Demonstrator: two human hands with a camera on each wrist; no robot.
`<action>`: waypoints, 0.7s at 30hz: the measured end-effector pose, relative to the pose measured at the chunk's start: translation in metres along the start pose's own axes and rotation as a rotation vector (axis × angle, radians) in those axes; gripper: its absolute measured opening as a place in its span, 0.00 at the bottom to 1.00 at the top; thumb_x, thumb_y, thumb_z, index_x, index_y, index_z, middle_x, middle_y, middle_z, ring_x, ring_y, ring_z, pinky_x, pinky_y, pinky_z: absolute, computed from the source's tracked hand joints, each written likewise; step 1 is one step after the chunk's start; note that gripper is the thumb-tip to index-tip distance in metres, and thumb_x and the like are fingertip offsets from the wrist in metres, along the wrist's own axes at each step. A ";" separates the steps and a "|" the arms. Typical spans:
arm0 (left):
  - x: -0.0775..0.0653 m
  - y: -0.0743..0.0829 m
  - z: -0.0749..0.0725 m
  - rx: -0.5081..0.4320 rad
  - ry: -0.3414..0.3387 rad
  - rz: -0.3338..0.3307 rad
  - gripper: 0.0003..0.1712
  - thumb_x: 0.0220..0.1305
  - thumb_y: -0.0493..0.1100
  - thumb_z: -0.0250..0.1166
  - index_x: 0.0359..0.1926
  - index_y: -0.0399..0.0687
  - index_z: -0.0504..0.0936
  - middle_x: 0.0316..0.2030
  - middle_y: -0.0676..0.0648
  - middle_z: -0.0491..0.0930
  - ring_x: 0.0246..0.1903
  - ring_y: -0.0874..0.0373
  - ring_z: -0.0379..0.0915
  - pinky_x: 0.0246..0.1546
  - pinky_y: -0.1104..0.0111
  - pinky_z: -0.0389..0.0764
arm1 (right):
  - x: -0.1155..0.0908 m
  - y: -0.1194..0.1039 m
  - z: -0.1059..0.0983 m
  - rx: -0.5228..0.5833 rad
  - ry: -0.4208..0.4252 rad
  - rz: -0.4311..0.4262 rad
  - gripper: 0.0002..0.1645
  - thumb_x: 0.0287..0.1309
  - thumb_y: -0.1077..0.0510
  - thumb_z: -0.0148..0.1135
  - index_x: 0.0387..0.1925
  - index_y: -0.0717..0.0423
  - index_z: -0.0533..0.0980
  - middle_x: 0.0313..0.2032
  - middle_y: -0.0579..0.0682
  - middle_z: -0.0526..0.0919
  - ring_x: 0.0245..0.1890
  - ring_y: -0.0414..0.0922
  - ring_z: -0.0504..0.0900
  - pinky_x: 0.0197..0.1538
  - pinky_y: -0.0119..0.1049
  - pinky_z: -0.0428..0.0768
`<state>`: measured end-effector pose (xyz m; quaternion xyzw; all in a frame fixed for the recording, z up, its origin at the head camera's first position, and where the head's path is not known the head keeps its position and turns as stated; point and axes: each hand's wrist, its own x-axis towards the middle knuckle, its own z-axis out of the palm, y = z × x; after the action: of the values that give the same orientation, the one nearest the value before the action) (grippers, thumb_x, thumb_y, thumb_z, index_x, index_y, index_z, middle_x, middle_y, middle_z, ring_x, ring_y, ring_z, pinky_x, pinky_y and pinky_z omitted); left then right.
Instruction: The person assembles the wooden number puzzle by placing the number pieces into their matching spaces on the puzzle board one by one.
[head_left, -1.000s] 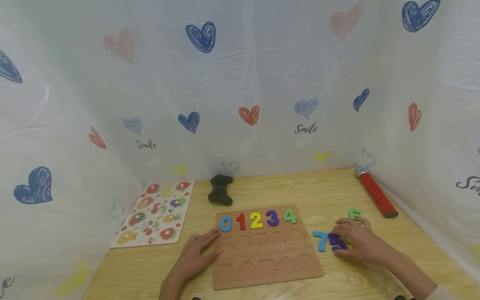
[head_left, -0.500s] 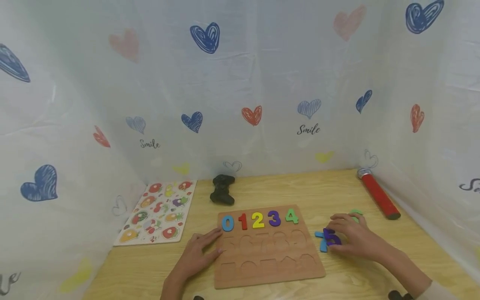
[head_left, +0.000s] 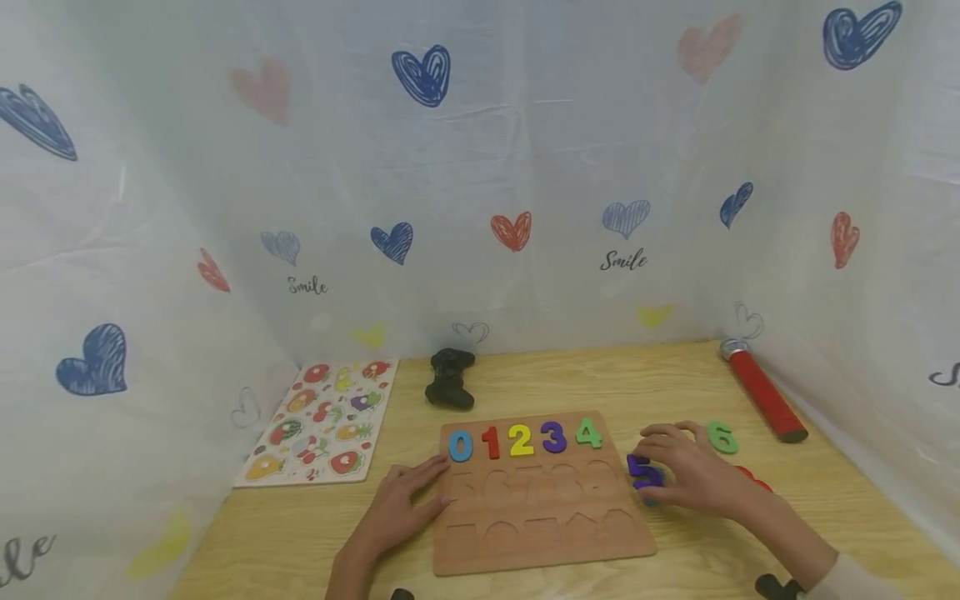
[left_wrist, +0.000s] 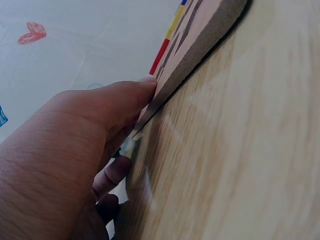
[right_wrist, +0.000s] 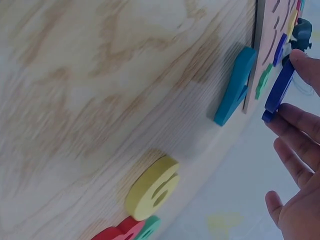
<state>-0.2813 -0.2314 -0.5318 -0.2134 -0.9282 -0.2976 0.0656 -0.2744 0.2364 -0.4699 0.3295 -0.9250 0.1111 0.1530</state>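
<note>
My right hand (head_left: pixel 693 475) pinches a purple number 5 (head_left: pixel 645 468) between thumb and fingers, raised above the table just right of the wooden number board (head_left: pixel 543 540). Under it lies a blue 7 (right_wrist: pixel 235 87), mostly hidden in the head view. Along the board's top row sit a blue 0 (head_left: pixel 461 446), red 1 (head_left: pixel 491 442), yellow 2 (head_left: pixel 521 441), purple 3 (head_left: pixel 554 437) and green 4 (head_left: pixel 588 433); the recesses below are bare. With thumb and fingertips, my left hand (head_left: pixel 397 508) touches the board's left edge.
Beyond the right hand lie a green 6 (head_left: pixel 722 437), a red piece (head_left: pixel 754 479) and a yellow number piece (right_wrist: pixel 152 190). A red cylinder (head_left: pixel 767 396) lies far right. A black game controller (head_left: pixel 450 379) and a fruit puzzle (head_left: pixel 322 425) stand behind and left.
My right hand has lifted the purple 5 and carried it left, over the 7, to beside the board. The green 6 and a red piece have come into sight. The left hand stays put.
</note>
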 end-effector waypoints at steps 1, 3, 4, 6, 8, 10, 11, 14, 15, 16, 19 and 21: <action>0.000 0.000 0.000 0.002 0.001 0.003 0.31 0.67 0.60 0.64 0.67 0.58 0.76 0.68 0.57 0.71 0.45 0.61 0.63 0.46 0.59 0.69 | 0.002 -0.001 0.000 0.000 -0.008 0.001 0.26 0.46 0.42 0.79 0.46 0.49 0.84 0.49 0.50 0.84 0.56 0.55 0.74 0.53 0.64 0.58; 0.000 0.000 0.001 0.003 -0.001 0.004 0.31 0.67 0.59 0.64 0.67 0.57 0.76 0.68 0.57 0.71 0.44 0.62 0.62 0.46 0.59 0.69 | 0.005 -0.004 0.001 0.016 -0.032 0.008 0.26 0.47 0.42 0.78 0.47 0.49 0.84 0.50 0.51 0.84 0.56 0.55 0.74 0.54 0.64 0.57; 0.000 -0.001 0.001 0.002 0.000 0.006 0.31 0.67 0.59 0.64 0.67 0.57 0.76 0.68 0.57 0.71 0.44 0.62 0.62 0.46 0.60 0.69 | 0.006 -0.005 0.001 0.024 -0.041 0.011 0.26 0.48 0.43 0.78 0.47 0.50 0.84 0.50 0.51 0.84 0.57 0.56 0.73 0.54 0.65 0.57; 0.000 -0.001 0.001 0.003 -0.004 0.007 0.31 0.67 0.60 0.64 0.67 0.57 0.76 0.68 0.57 0.71 0.44 0.62 0.62 0.46 0.60 0.69 | 0.009 -0.008 0.001 0.037 -0.052 0.015 0.26 0.49 0.43 0.78 0.48 0.50 0.84 0.51 0.52 0.84 0.57 0.56 0.73 0.54 0.65 0.56; -0.001 -0.002 0.001 0.000 -0.007 0.008 0.31 0.67 0.60 0.64 0.67 0.57 0.76 0.68 0.57 0.70 0.43 0.62 0.62 0.46 0.60 0.68 | 0.011 -0.011 0.001 0.043 -0.059 0.017 0.26 0.49 0.44 0.78 0.48 0.50 0.84 0.51 0.52 0.83 0.57 0.56 0.73 0.55 0.65 0.56; -0.001 -0.002 0.001 0.002 -0.009 0.006 0.31 0.67 0.60 0.64 0.68 0.57 0.76 0.68 0.58 0.70 0.44 0.62 0.62 0.46 0.60 0.68 | 0.013 -0.014 0.002 0.043 -0.063 0.017 0.26 0.49 0.43 0.78 0.48 0.50 0.84 0.52 0.53 0.83 0.57 0.56 0.73 0.55 0.65 0.55; -0.001 -0.002 0.001 0.003 -0.010 0.007 0.31 0.67 0.61 0.63 0.68 0.58 0.76 0.68 0.58 0.70 0.43 0.62 0.62 0.46 0.60 0.68 | 0.014 -0.015 0.002 0.043 -0.065 0.016 0.26 0.49 0.43 0.77 0.48 0.50 0.84 0.52 0.53 0.83 0.57 0.56 0.73 0.55 0.65 0.55; -0.001 -0.002 0.000 0.001 -0.010 0.007 0.31 0.67 0.61 0.63 0.68 0.57 0.76 0.69 0.58 0.70 0.43 0.62 0.62 0.46 0.60 0.68 | 0.016 -0.019 0.003 0.054 -0.062 0.009 0.27 0.49 0.44 0.77 0.48 0.52 0.84 0.52 0.53 0.83 0.57 0.56 0.73 0.56 0.65 0.55; -0.001 -0.001 0.000 0.001 -0.009 0.008 0.31 0.67 0.61 0.63 0.68 0.57 0.76 0.69 0.58 0.70 0.43 0.62 0.62 0.46 0.60 0.68 | 0.017 -0.020 0.004 0.060 -0.058 0.003 0.27 0.50 0.44 0.77 0.48 0.52 0.84 0.52 0.53 0.83 0.57 0.56 0.73 0.56 0.65 0.55; -0.001 -0.001 0.000 -0.001 -0.008 0.010 0.31 0.68 0.61 0.63 0.68 0.57 0.76 0.69 0.57 0.70 0.43 0.62 0.62 0.46 0.60 0.68 | 0.018 -0.020 0.005 0.066 -0.058 -0.001 0.26 0.50 0.44 0.77 0.48 0.53 0.84 0.52 0.53 0.83 0.58 0.56 0.72 0.56 0.65 0.54; -0.001 -0.001 -0.001 -0.006 -0.006 0.010 0.31 0.68 0.61 0.63 0.68 0.57 0.76 0.69 0.57 0.70 0.43 0.62 0.62 0.46 0.60 0.68 | 0.020 -0.022 0.007 0.076 -0.041 -0.019 0.26 0.50 0.45 0.77 0.49 0.53 0.84 0.51 0.52 0.83 0.58 0.56 0.73 0.56 0.65 0.54; -0.001 -0.001 -0.001 -0.005 -0.006 0.008 0.31 0.68 0.61 0.63 0.68 0.57 0.76 0.69 0.57 0.70 0.43 0.62 0.62 0.45 0.60 0.68 | 0.021 -0.024 0.008 0.078 -0.033 -0.032 0.26 0.50 0.45 0.77 0.49 0.52 0.84 0.51 0.51 0.83 0.58 0.55 0.73 0.56 0.65 0.54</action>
<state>-0.2810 -0.2327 -0.5318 -0.2183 -0.9268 -0.2991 0.0633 -0.2767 0.2037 -0.4675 0.3515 -0.9171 0.1391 0.1268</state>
